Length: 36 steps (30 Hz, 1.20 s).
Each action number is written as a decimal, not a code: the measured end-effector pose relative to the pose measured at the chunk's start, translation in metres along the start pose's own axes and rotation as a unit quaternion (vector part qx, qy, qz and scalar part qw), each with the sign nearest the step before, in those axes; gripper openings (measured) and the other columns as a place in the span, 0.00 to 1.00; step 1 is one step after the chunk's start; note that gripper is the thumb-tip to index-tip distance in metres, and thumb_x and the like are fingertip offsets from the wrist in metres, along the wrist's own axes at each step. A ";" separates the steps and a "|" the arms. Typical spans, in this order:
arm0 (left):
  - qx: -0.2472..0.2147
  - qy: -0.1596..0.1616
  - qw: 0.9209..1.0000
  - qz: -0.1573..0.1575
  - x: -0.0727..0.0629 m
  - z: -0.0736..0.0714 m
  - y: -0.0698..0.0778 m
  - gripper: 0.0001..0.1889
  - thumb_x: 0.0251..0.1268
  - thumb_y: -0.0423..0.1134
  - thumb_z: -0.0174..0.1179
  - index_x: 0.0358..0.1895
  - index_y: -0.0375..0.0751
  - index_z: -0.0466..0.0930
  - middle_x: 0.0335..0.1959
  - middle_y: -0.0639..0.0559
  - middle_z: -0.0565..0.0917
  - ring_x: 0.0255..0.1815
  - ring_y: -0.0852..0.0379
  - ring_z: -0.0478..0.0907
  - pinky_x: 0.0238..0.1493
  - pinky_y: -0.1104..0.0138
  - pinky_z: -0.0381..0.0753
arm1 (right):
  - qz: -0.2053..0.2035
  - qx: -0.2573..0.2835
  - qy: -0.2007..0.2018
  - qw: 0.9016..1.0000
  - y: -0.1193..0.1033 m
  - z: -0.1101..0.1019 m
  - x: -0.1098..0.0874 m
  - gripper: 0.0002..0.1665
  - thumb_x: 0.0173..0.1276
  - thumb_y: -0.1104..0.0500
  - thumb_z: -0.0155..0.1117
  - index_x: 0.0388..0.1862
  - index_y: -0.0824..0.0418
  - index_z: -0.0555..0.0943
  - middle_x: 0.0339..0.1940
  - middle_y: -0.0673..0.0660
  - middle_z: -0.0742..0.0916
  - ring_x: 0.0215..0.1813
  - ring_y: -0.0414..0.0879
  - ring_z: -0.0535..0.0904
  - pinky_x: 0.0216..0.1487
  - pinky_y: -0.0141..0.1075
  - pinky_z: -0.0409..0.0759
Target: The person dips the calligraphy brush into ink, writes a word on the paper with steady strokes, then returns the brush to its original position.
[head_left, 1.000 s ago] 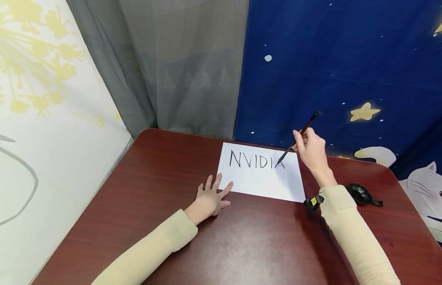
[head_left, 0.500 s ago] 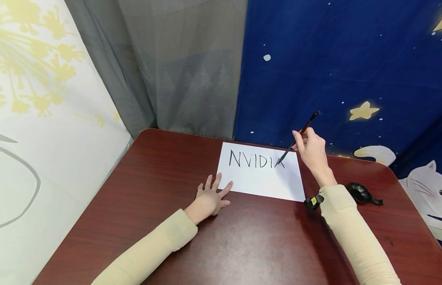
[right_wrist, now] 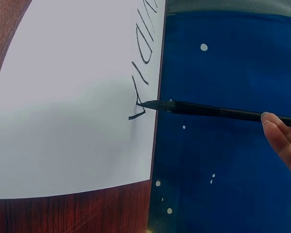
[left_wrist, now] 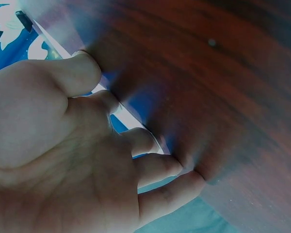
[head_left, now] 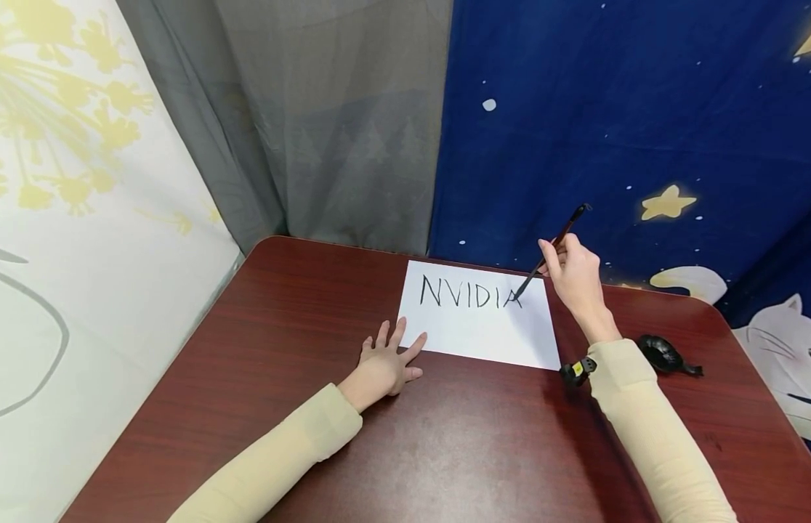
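Note:
A white sheet of paper point(head_left: 471, 338) lies near the table's far edge, with "NVIDIA" lettered across its upper half in thin black strokes. My right hand point(head_left: 575, 283) pinches a dark calligraphy brush point(head_left: 539, 269) partway up its handle, which slants up to the right. In the right wrist view the black bristle tip point(right_wrist: 153, 105) meets the last letter, at its crossbar. My left hand point(head_left: 384, 363) rests with spread fingers at the sheet's lower left corner, two fingertips on the paper. The left wrist view shows its palm point(left_wrist: 63, 145) raised above the wood, fingertips down.
A small black dish point(head_left: 662, 354) with a short handle sits right of the right forearm. The brown table point(head_left: 301, 312) backs onto a grey curtain point(head_left: 353, 131) and a blue star-patterned one point(head_left: 575, 109). A black device point(head_left: 578, 370) is strapped at the right wrist.
The brush tip has moved slightly right across the last letter, and the right hand has shifted a little with it. My left hand and the paper stay in place.

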<state>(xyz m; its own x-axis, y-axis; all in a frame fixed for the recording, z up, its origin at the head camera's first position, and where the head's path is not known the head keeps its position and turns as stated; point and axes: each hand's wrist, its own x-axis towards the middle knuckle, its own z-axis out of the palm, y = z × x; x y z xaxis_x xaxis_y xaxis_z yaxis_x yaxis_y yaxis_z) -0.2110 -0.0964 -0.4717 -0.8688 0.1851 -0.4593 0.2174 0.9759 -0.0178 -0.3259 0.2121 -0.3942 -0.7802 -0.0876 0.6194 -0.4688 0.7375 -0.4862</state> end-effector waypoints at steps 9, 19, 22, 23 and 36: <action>-0.003 0.002 1.000 0.000 -0.002 0.000 0.001 0.35 0.78 0.64 0.35 0.82 0.73 0.32 0.83 0.51 0.28 0.82 0.44 0.29 0.77 0.46 0.50 | 0.002 -0.006 -0.002 1.000 0.000 -0.001 -0.001 0.20 0.80 0.52 0.57 0.42 0.71 0.77 0.26 0.64 0.87 0.25 0.55 0.86 0.29 0.13 0.66; 0.005 0.000 1.000 -0.002 0.000 0.000 0.001 0.36 0.77 0.65 0.35 0.81 0.73 0.31 0.83 0.51 0.27 0.82 0.43 0.28 0.77 0.46 0.50 | -0.001 -0.006 0.007 1.000 0.002 -0.003 0.000 0.19 0.79 0.53 0.58 0.41 0.72 0.77 0.26 0.64 0.87 0.25 0.56 0.86 0.30 0.12 0.66; 0.007 -0.002 1.000 -0.002 0.000 -0.001 0.001 0.35 0.78 0.65 0.34 0.82 0.72 0.31 0.83 0.51 0.28 0.82 0.44 0.29 0.77 0.47 0.50 | -0.001 -0.009 0.009 1.000 0.004 -0.003 -0.001 0.19 0.79 0.53 0.58 0.41 0.72 0.77 0.26 0.64 0.87 0.25 0.56 0.86 0.30 0.12 0.66; 0.008 -0.004 1.000 -0.002 -0.001 -0.001 0.001 0.35 0.78 0.65 0.34 0.82 0.72 0.31 0.83 0.51 0.28 0.82 0.44 0.28 0.77 0.47 0.50 | -0.001 -0.009 0.009 1.000 0.004 -0.003 -0.001 0.19 0.79 0.53 0.58 0.41 0.72 0.77 0.26 0.64 0.87 0.25 0.56 0.86 0.30 0.11 0.66; 0.002 -0.003 1.000 -0.003 -0.007 -0.005 0.002 0.35 0.79 0.64 0.34 0.82 0.71 0.32 0.83 0.51 0.29 0.83 0.44 0.29 0.77 0.47 0.50 | -0.004 -0.007 0.009 1.000 0.005 -0.005 -0.001 0.19 0.80 0.54 0.58 0.41 0.73 0.76 0.26 0.66 0.87 0.25 0.57 0.86 0.29 0.11 0.65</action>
<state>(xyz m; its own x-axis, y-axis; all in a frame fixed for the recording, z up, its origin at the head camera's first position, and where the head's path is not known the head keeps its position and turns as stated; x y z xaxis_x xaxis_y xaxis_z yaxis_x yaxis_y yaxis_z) -0.2071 -0.0951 -0.4637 -0.8671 0.1792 -0.4648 0.2148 0.9763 -0.0244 -0.3252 0.2194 -0.3940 -0.7688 -0.0811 0.6343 -0.4690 0.7458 -0.4731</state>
